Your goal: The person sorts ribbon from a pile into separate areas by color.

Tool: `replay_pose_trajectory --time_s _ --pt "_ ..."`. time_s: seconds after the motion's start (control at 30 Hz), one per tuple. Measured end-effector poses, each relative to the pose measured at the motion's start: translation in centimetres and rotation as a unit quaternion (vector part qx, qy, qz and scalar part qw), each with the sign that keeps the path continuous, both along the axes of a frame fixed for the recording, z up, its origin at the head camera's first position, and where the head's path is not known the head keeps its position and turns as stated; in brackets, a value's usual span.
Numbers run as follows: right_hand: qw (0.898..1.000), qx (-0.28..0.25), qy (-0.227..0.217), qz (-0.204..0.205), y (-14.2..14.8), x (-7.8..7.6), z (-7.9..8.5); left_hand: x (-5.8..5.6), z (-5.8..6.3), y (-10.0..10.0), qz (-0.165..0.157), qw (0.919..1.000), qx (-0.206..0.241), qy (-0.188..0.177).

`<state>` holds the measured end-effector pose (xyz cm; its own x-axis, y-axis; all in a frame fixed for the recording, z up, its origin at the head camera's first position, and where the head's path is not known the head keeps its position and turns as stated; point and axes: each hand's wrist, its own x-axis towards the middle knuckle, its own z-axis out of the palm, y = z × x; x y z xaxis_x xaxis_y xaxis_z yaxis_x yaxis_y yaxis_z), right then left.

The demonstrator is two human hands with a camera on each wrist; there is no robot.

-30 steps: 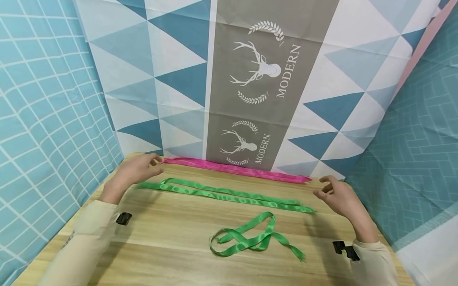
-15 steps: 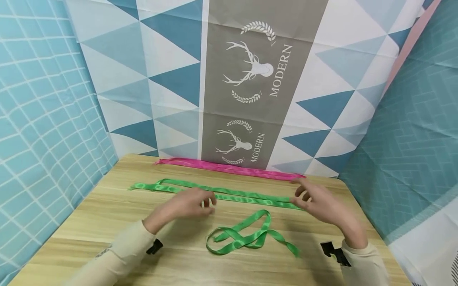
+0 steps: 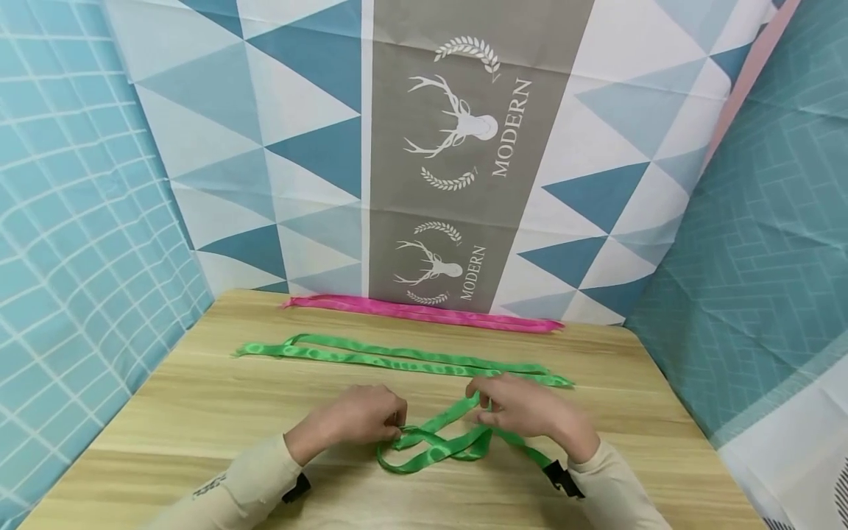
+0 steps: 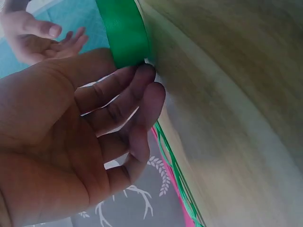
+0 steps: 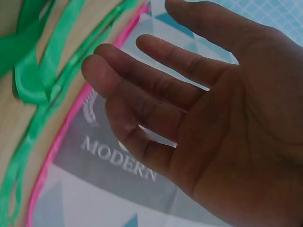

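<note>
A loosely looped green ribbon lies on the table between both hands in the head view. My left hand is at its left loop, thumb and index finger meeting beside the ribbon in the left wrist view. The ribbon covers the thumb tip there, so whether it is pinched cannot be seen. Over the ribbon's right part is my right hand, its thumb and fingers apart. Nothing lies between the fingers of that right hand in the right wrist view.
Farther back, a folded green ribbon lies lengthwise across the wooden table. Behind it a folded pink ribbon runs along the foot of the patterned back cloth. Blue cloths hang at both sides.
Both hands have moved inward and toward the body, from the ends of the straight ribbons to the looped green ribbon. The folded pink and green ribbons still lie on the table.
</note>
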<state>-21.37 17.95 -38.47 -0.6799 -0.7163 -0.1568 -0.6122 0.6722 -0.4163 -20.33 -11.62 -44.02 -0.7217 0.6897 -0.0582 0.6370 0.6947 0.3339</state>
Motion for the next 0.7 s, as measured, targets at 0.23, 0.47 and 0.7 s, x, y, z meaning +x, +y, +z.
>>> replay_pose_trajectory --time_s 0.23,0.47,0.7 --pt "1.0 -0.017 0.001 0.012 -2.0 0.3 -1.8 -0.1 0.4 0.3 -0.022 0.9965 0.073 -0.033" --pt "0.997 -0.052 -0.006 0.051 -3.2 0.4 -3.1 0.0 1.6 0.5 -0.05 0.9776 0.18 -0.097" --pt "0.991 -0.129 -0.017 0.039 -3.3 0.1 -3.2 0.1 2.6 0.2 -0.034 0.966 0.234 -0.105"
